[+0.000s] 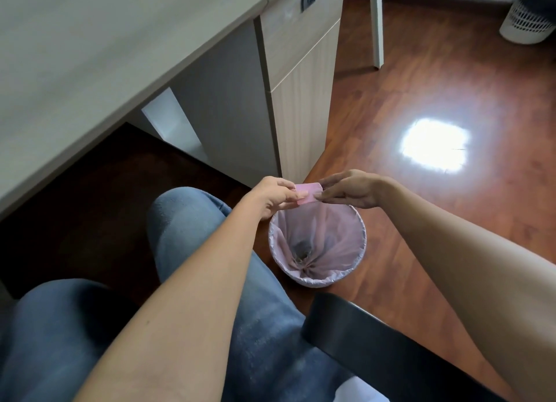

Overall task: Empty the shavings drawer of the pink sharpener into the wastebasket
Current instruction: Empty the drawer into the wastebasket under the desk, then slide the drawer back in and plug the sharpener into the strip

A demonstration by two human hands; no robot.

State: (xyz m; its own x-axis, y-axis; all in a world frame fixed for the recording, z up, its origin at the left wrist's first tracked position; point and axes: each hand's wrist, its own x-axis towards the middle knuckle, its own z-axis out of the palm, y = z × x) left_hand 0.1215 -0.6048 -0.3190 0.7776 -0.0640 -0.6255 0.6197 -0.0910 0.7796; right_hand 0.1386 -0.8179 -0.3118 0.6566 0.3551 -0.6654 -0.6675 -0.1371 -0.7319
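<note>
L hand & R hand both pinch pink sharpener, 1 per end, above far rim of wastebasket w/ pink liner.

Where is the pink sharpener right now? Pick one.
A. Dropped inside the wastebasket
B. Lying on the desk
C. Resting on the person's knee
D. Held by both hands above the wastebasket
D: the left hand and the right hand each grip one end of the pink sharpener, which hangs in the air over the far rim of the lined wastebasket.
</note>
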